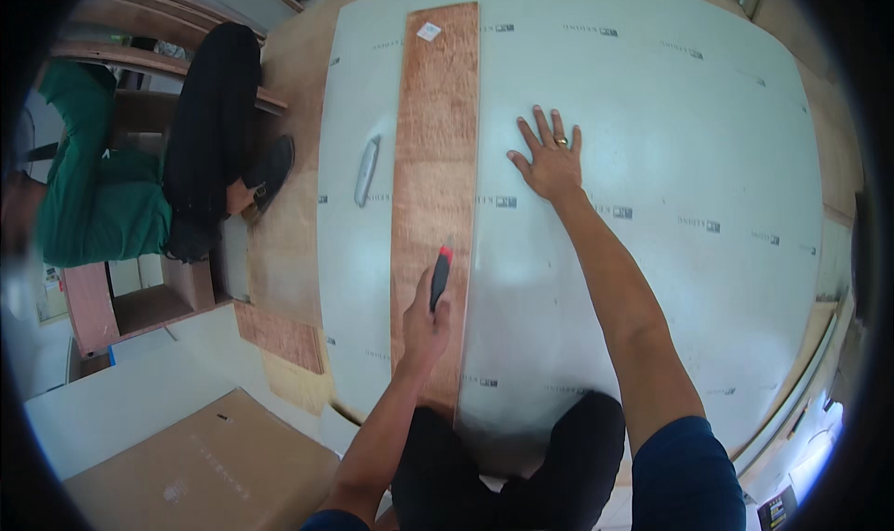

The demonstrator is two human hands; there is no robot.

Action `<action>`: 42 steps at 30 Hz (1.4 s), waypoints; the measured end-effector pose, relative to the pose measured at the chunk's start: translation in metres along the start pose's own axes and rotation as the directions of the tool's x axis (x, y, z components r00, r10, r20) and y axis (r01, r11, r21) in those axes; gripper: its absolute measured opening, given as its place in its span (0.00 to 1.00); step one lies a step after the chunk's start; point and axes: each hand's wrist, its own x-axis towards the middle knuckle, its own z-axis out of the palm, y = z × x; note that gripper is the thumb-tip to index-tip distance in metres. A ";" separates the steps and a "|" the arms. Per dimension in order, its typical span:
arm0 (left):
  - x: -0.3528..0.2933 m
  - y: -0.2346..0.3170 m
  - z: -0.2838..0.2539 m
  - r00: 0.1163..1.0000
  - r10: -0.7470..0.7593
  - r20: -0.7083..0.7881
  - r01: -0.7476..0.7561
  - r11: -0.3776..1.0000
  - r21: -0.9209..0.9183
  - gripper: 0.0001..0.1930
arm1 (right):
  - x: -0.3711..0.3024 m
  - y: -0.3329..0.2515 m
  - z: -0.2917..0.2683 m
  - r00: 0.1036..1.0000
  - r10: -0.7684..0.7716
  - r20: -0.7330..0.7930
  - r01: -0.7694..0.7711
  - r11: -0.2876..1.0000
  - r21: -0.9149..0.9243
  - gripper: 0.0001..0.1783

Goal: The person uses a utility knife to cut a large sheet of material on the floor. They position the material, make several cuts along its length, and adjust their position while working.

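Note:
A long reddish-brown plywood strip (433, 149) lies lengthwise on a large pale green laminate sheet (643, 112), a small white label near its far end. Over the strip's nearer half, my left hand (427, 322) is closed around a black-and-red utility knife (440, 278), its tip pointing away from me. My right hand (552, 161) rests flat on the sheet to the right of the strip, fingers spread, a ring on one finger. Left of the strip lies a grey metal utility knife (368, 171), touched by neither hand.
At the left, a person in green (112, 177) and black trousers sits close to the sheet, one dark shoe (276, 171) near its edge. Below that are a wooden cabinet frame (154, 312), a small plywood offcut (279, 336) and a brown cardboard box (205, 466). My knees are at the sheet's near edge.

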 end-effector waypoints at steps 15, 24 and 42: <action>0.354 0.091 0.061 0.933 0.320 -0.167 -0.248 0.904 0.348 0.30 | 0.012 -0.002 0.003 0.996 -0.016 -0.084 0.016 1.000 -0.005 0.39; 0.357 0.096 0.063 0.924 0.342 -0.171 -0.290 0.918 0.271 0.29 | 0.012 0.003 0.000 0.998 -0.015 -0.059 0.019 0.998 0.066 0.38; 0.064 -0.074 0.039 0.922 0.002 -0.387 0.117 0.951 0.285 0.28 | 0.010 0.003 0.011 0.984 -0.041 -0.174 0.041 0.999 -0.002 0.36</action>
